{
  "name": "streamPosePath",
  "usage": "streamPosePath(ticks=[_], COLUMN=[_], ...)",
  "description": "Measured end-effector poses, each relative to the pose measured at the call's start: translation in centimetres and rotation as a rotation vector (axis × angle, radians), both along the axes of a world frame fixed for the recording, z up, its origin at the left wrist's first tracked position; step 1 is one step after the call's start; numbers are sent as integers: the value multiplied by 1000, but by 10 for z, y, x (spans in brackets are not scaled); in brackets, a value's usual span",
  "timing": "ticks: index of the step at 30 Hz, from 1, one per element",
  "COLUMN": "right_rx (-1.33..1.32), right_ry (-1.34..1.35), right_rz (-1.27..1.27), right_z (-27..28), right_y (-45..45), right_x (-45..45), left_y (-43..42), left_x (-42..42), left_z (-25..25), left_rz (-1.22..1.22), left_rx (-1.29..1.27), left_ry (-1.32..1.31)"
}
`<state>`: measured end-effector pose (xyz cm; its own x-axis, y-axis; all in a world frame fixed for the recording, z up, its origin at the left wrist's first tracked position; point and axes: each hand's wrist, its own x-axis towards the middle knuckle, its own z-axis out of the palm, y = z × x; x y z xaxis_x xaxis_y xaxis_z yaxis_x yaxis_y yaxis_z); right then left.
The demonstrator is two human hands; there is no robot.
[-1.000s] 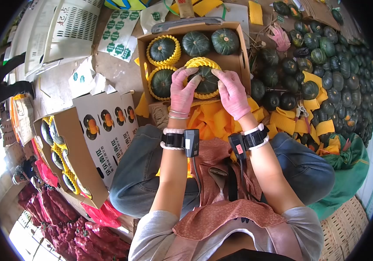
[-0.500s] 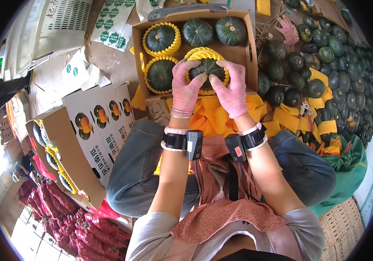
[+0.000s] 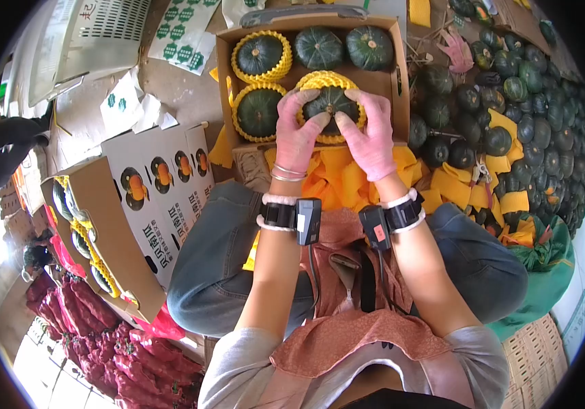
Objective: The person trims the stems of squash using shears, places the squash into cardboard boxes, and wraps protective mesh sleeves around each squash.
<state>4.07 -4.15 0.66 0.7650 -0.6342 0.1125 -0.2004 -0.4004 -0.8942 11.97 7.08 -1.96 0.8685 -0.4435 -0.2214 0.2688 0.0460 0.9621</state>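
Note:
My left hand (image 3: 297, 133) and my right hand (image 3: 369, 133), both in pink gloves, close on a dark green squash (image 3: 330, 101) from its two sides. Thumbs press near its stem, and the fingers reach over its far edge. A yellow foam net (image 3: 328, 77) surrounds this squash, folded thick along the back. It sits in the front row of an open cardboard box (image 3: 401, 112). To its left is another netted squash (image 3: 258, 112); behind that, a third netted squash (image 3: 261, 54). Two bare squashes, one in the middle (image 3: 319, 48) and one at right (image 3: 369, 48), fill the back row.
A large heap of squashes (image 3: 538, 129) lies to the right, with yellow foam nets (image 3: 466, 187) beside it. More loose nets (image 3: 333, 177) lie before the box. At left stand a packed printed carton (image 3: 118, 238) and a white crate (image 3: 94, 48). Dark red sacks (image 3: 108, 341) lie lower left.
The view has shifted slightly, so the box appears a little farther right and higher. Both hands stay on the same netted squash, with little visible change in grip.

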Motion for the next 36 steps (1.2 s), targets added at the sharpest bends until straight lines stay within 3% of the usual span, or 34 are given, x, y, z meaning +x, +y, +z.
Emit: streamPosePath(ticks=[5, 8, 22, 25, 30, 33, 35, 36], right_rx=[-50, 57, 56, 64, 150, 126, 243, 209], right_ry=[8, 39, 52, 26, 17, -8, -107, -131], right_rz=[37, 10, 2, -2, -5, 29, 16, 18], right_z=[-1, 1, -1, -4, -10, -11, -23, -28], right_y=[-3, 0, -2, -4, -3, -8, -18, -20], right_x=[1, -1, -3, -2, -4, -6, -6, -1], left_y=[-4, -8, -12, -6, -2, -1, -3, -4], left_x=[-1, -3, -7, -5, -2, -1, 0, 0], left_z=[-5, 2, 0, 4, 6, 5, 8, 7], left_rz=[51, 69, 92, 97, 64, 1, 11, 17], left_rx=[35, 163, 122, -288, -383, -323, -75, -34], left_ry=[-31, -121, -60, 318, 367, 186, -143, -68])
